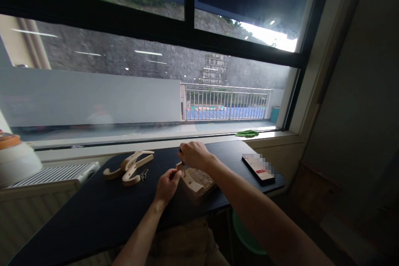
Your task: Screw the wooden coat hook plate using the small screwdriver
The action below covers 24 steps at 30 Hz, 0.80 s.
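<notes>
My right hand [196, 153] is closed around the dark handle of a screwdriver [184, 170], whose shaft points down at a pale wooden piece [192, 184]. That piece has holes in it and lies on a clear, box-like block [206, 179] on the table. At its left end my left hand [167, 185] is closed, thumb and fingers pinching the edge of the wood. Whether a screw sits under the screwdriver tip is too small to tell. Further left lie curved wooden pieces [132, 168] resembling hooks, with several small screws [144, 174] beside them.
The dark table [124, 208] stands against a window sill. A flat, partly blurred box [259, 168] lies at its right end. A green cloth [247, 133] is on the sill. At left are a radiator [52, 174] and a white pot [18, 160]; a green stool or basin [246, 237] is below.
</notes>
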Tool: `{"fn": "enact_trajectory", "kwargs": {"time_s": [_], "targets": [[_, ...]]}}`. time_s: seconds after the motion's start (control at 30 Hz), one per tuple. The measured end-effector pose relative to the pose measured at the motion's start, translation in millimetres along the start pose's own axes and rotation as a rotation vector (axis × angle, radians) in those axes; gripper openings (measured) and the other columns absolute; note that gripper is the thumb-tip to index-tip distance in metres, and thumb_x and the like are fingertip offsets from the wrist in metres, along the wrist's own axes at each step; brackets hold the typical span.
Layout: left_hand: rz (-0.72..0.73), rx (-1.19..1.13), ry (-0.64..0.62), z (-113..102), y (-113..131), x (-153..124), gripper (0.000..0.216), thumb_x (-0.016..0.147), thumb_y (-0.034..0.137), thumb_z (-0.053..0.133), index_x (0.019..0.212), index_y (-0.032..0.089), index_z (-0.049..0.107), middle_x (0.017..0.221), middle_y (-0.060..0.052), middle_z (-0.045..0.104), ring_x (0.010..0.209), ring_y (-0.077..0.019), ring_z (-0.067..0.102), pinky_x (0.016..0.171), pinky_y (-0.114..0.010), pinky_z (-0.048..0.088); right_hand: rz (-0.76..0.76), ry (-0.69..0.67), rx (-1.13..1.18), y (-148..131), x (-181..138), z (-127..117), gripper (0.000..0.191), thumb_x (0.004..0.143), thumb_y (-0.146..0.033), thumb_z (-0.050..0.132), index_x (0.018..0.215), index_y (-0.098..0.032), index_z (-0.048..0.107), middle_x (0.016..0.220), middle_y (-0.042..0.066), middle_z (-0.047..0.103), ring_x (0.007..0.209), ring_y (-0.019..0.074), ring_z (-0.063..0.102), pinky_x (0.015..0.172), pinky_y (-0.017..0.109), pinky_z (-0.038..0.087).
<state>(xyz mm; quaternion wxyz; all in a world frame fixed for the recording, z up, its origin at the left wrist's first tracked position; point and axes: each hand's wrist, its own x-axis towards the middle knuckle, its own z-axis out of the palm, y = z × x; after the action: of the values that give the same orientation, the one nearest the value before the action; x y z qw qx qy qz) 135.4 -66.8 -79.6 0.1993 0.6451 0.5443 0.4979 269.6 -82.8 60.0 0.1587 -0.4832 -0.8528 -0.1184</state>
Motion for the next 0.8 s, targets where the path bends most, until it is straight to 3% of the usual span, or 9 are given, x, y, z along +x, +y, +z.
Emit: {"fn": "enact_trajectory", "kwargs": {"time_s": [0.4,0.67,0.8], "targets": [[-0.004,-0.006,-0.005,1.2,-1.8,-0.4,0.028,0.073,0.042,0.044,0.074,0.019,0.06,0.063,0.001,0.062,0.061,-0.0151,0.056,0.057,-0.023,0.041,-0.059,0.067,0.019,6.1,-8.0,2.4,0.034,0.084,-0.032,0.03,0.084,-0.02,0.061,0.088,0.006,0.062,0.075,0.0183,0.057,0.062,0.028,0.036],[0.006,-0.01,-0.011,0.6,-1.8,0.0,0.028,0.073,0.041,0.044,0.076,0.019,0.06,0.065,0.001,0.063,0.062,-0.0151,0.056,0.058,-0.023,0.042,-0.088,0.092,0.121,9.2,-8.4,7.6,0.035,0.088,-0.03,0.025,0.108,-0.022,0.053,0.096,0.006,0.057,0.077,0.0146,0.055,0.065,0.025,0.036],[0.007,-0.023,-0.015,0.5,-0.6,-0.5,0.028,0.073,0.042,0.043,0.075,0.019,0.06,0.063,0.001,0.062,0.06,-0.0154,0.056,0.056,-0.023,0.042,-0.046,0.076,0.113,9.5,-5.9,7.6,0.036,0.089,-0.033,0.025,0.098,-0.019,0.057,0.092,0.008,0.058,0.075,0.0147,0.055,0.063,0.025,0.036]]}}
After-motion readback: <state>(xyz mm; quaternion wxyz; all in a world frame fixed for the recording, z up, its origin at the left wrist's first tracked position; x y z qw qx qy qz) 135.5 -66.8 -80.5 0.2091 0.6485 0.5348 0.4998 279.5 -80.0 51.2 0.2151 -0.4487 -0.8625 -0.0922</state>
